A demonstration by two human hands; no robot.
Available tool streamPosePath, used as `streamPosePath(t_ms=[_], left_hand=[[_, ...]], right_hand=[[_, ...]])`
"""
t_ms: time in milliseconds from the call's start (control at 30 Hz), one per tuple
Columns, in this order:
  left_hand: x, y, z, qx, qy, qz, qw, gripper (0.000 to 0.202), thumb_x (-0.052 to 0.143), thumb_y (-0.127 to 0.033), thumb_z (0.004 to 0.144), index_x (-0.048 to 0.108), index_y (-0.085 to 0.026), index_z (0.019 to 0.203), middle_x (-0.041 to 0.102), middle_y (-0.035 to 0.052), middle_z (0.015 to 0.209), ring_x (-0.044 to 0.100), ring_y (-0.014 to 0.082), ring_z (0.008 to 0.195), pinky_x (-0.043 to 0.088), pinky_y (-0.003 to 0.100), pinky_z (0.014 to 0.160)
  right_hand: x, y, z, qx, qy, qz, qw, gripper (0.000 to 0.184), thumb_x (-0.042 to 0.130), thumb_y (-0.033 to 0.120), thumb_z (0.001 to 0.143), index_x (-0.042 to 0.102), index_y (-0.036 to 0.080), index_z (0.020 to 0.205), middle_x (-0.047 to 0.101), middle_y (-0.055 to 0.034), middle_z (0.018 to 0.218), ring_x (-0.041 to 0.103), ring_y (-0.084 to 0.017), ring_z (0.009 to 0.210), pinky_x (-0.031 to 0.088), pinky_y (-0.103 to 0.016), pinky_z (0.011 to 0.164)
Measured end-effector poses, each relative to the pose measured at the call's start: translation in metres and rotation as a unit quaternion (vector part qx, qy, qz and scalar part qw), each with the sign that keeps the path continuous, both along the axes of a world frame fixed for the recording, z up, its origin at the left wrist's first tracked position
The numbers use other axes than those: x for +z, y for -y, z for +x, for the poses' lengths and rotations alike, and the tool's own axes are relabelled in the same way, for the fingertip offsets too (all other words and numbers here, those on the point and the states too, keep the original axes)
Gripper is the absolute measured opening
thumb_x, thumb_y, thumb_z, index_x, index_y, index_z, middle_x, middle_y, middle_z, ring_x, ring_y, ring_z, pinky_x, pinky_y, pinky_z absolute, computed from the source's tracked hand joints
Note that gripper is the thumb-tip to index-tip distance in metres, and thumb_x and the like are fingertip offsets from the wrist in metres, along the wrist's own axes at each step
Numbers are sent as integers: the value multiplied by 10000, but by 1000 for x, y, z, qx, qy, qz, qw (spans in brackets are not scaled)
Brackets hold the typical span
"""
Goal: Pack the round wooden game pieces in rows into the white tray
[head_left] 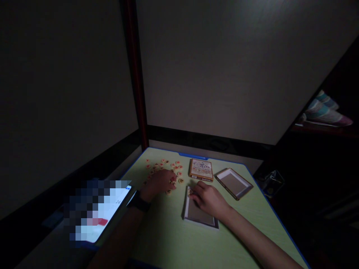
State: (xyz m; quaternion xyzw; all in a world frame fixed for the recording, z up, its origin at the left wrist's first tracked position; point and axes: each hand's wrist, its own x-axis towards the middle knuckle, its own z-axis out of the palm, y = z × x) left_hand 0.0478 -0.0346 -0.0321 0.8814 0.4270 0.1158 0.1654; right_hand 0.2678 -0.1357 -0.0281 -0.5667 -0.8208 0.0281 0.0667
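Loose round xiangqi pieces [163, 160], marked in red and dark characters, lie scattered on the far left of the table. My left hand [160, 182], with a dark watch at the wrist, is among them, its fingers closed around a xiangqi piece [172, 183]. Over the near open box tray [200, 218], my right hand [206, 195] has its thumb and fingers bent around another xiangqi piece [190, 191] at the tray's far left corner. The hand hides part of the tray's inside.
A printed game box [201, 169] lies at the back of the green table [165, 231]. To its right is another open box half [234, 183]. A lit tablet-like screen [112, 207] stands at the left edge. Walls close in behind and on the left.
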Motion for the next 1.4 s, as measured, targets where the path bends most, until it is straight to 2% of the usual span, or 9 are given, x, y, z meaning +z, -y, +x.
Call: streamPosePath(t_ms=[267,533,700,833,967,1067,1167,1300,1400], left_hand=[[-14,-8,-4,2,44,4,999,216,703,-194,682,727,-184,896,747,73,959,653,241,955,451,304,851],[-6,0,-2,10,18,10,1000,153,695,-249,709,723,-190,848,732,75,974,652,243,943,462,309,840],[-9,2,1,-10,19,37,999,144,629,-190,745,692,-193,874,726,76,942,648,239,929,456,321,853],[-6,1,6,-1,64,31,997,212,607,-152,728,661,-198,928,714,49,883,649,210,833,470,299,777],[3,9,17,-10,147,-10,989,218,614,-142,708,634,-199,917,693,24,835,642,179,755,478,276,697],[8,20,27,-34,212,-68,974,207,631,-133,698,602,-201,891,666,-5,787,631,150,724,480,257,674],[9,28,34,-54,277,-159,946,280,688,-128,654,552,-200,888,628,-29,764,610,126,709,473,236,644],[6,31,37,-87,337,-278,895,421,771,-142,583,523,-196,918,597,-38,798,598,117,746,475,236,661],[5,30,38,-104,341,-310,881,426,777,-127,568,540,-189,916,594,-37,807,596,122,771,472,247,684]], right_hand=[[2,0,0,5,-13,-4,1000,246,504,342,967,679,170,984,657,-91,997,654,-193,826,486,-284,731],[10,-5,12,20,-79,4,997,117,597,130,809,685,163,878,675,-93,948,634,-218,901,480,-291,782],[8,-7,17,22,-93,21,995,118,595,127,802,683,171,867,683,-94,972,630,-220,913,483,-301,796],[6,-8,15,18,-95,23,995,85,604,141,816,676,172,848,686,-92,935,630,-223,907,483,-306,790],[2,-10,14,10,-182,47,982,142,612,139,839,668,174,965,699,-76,943,641,-207,887,492,-304,797],[1,-11,14,65,-225,65,970,296,597,118,859,647,177,1146,693,-81,1036,636,-203,958,491,-312,858],[3,-9,14,121,-203,61,970,381,558,138,904,622,208,1273,654,-87,1083,619,-196,977,489,-298,849],[8,-6,14,136,-169,39,975,289,577,195,923,690,238,1186,622,-68,1016,608,-182,925,482,-273,817],[10,-4,13,139,-163,32,976,219,594,208,923,717,227,1102,616,-60,985,606,-174,914,472,-259,814]])
